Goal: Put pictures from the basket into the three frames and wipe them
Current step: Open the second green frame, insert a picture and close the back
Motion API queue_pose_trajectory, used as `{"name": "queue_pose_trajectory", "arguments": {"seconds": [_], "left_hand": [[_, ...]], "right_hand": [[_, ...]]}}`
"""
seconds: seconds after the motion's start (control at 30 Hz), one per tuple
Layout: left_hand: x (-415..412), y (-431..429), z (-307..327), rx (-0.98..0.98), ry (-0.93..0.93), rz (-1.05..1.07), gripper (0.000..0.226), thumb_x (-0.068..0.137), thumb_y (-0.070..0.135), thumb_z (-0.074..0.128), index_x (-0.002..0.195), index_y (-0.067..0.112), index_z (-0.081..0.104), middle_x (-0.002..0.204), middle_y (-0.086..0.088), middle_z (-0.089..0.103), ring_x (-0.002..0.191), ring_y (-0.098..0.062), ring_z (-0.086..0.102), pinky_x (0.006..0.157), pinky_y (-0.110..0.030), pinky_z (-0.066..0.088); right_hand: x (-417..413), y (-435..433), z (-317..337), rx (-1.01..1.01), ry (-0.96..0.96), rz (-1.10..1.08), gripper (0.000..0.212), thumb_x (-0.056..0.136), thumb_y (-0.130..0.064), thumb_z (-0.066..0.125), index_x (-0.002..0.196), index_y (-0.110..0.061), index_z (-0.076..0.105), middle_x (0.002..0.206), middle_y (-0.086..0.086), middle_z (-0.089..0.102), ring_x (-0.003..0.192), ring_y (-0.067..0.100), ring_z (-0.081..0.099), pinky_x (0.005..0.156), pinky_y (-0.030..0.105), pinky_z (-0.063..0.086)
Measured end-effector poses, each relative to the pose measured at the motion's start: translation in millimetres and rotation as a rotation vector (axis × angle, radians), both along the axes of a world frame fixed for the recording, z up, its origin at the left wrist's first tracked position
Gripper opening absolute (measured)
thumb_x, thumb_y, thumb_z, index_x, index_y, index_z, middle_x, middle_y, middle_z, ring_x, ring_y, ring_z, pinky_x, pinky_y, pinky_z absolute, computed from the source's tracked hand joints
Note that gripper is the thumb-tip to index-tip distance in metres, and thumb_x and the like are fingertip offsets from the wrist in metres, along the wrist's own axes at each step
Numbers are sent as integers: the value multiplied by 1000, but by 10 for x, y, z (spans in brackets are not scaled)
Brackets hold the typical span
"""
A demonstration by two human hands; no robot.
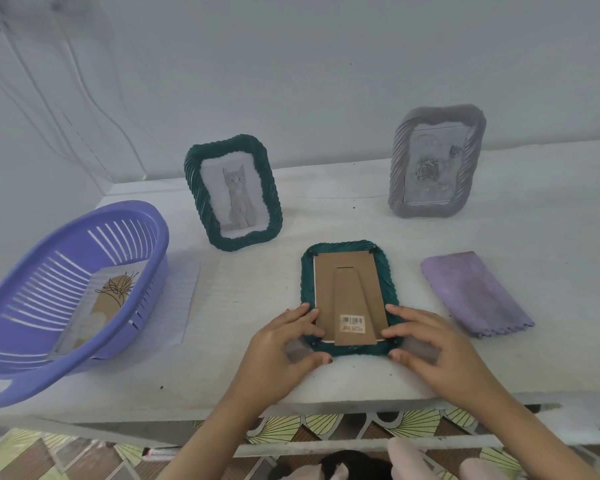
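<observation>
1. The third frame, the green frame (pixel 340 271), lies face down at the middle of the desk's (pixel 257 278) near edge. Its cardboard back and barcode sticker (pixel 352 323) face up, I'd guess because the picture loads from behind.
2. The left hand (pixel 281 344) is on the near-left corner and the right hand (pixel 430 344) on the near-right. On both, the grip is half closed, with fingers curled onto the backing and the thumb tucked against the near rim, so the frame is pinched at both corners. My guess is that it's to work the back or steady the frame.
3. The purple basket (pixel 146 223) sits tilted at the left edge with one picture (pixel 113 296) inside.
4. The cat frame (pixel 232 192) and the rose frame (pixel 435 161) stand upright toward the back edge, both filled.
5. The purple cloth (pixel 475 292) lies folded just right of the green frame, handy for wiping.
</observation>
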State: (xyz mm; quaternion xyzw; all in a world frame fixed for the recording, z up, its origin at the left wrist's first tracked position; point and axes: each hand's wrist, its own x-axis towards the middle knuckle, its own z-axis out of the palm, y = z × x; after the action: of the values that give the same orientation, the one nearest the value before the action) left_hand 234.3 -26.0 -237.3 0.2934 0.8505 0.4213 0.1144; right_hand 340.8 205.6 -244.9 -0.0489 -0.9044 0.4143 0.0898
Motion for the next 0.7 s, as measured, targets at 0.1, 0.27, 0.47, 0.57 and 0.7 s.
{"name": "queue_pose_trajectory", "arguments": {"seconds": [0.1,0.27,0.47,0.57,0.7], "left_hand": [[-10,3,-12,35,-15,6,31,67,36,78,93,47,64,128,19,53,128,5,37,112,-37,30],[-23,40,8,69,-20,-1,29,66,28,80,84,47,67,124,15,55,129,2,39,114,-33,27],[-15,46,-24,72,41,-35,30,69,26,78,84,49,66,123,14,54,128,9,34,114,-23,23],[-19,47,-17,57,66,-47,31,70,26,78,90,47,66,124,13,54,128,7,35,112,-21,23],[-43,15,25,47,59,-67,22,74,33,74,91,45,67,124,13,58,126,6,40,109,-16,24]], "right_hand": [[-16,2,3,-3,-3,3,34,68,-60,55,101,-53,59,130,-41,39,120,-12,39,94,5,24],[-30,17,8,18,-25,23,29,70,-57,56,98,-51,60,124,-38,47,118,-13,38,93,7,24],[-29,-9,-2,40,-42,40,15,75,-42,64,88,-48,62,127,-34,42,119,-13,33,93,8,23],[-23,-14,-3,34,-46,42,13,77,-38,65,84,-48,64,127,-35,41,120,-12,33,95,12,24],[-52,11,105,6,-66,53,21,79,-27,71,84,-46,67,126,-32,44,119,-10,37,95,19,27]]}}
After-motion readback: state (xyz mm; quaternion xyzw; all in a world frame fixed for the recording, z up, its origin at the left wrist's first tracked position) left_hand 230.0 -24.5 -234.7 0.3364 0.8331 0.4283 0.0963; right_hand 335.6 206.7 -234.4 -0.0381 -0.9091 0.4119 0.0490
